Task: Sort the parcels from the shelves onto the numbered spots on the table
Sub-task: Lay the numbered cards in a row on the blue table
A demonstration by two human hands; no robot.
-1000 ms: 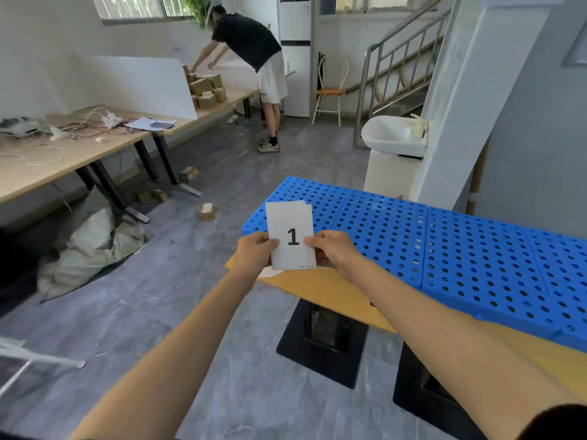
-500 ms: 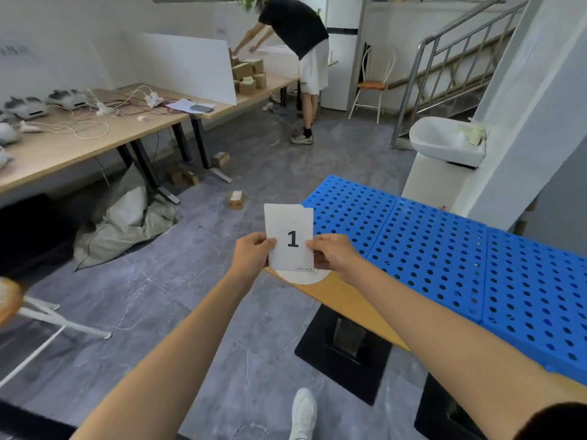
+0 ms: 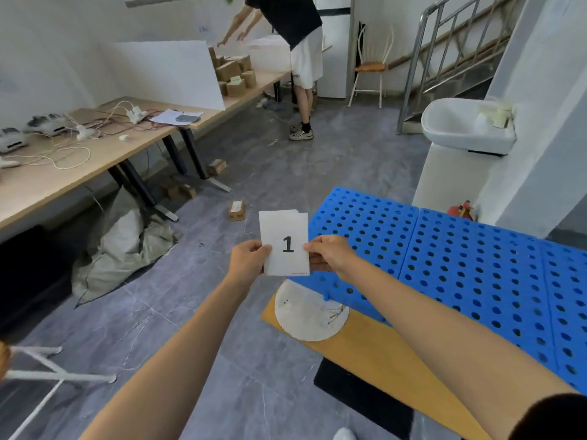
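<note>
Item: flat white rectangular card (image 3: 285, 242), printed "1"; you are pinching its edges with your left hand (image 3: 248, 259) and right hand (image 3: 327, 254), perforated blue plastic panels (image 3: 470, 265) beyond your right hand.

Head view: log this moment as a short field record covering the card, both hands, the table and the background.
card: white card printed "1", upright, held in the air off the table's corner
left hand: pinches the card's left edge
right hand: pinches the card's right edge
table: wooden top under blue perforated panels; white disc at the near corner
background: another person leaning over cardboard boxes on a long desk
</note>
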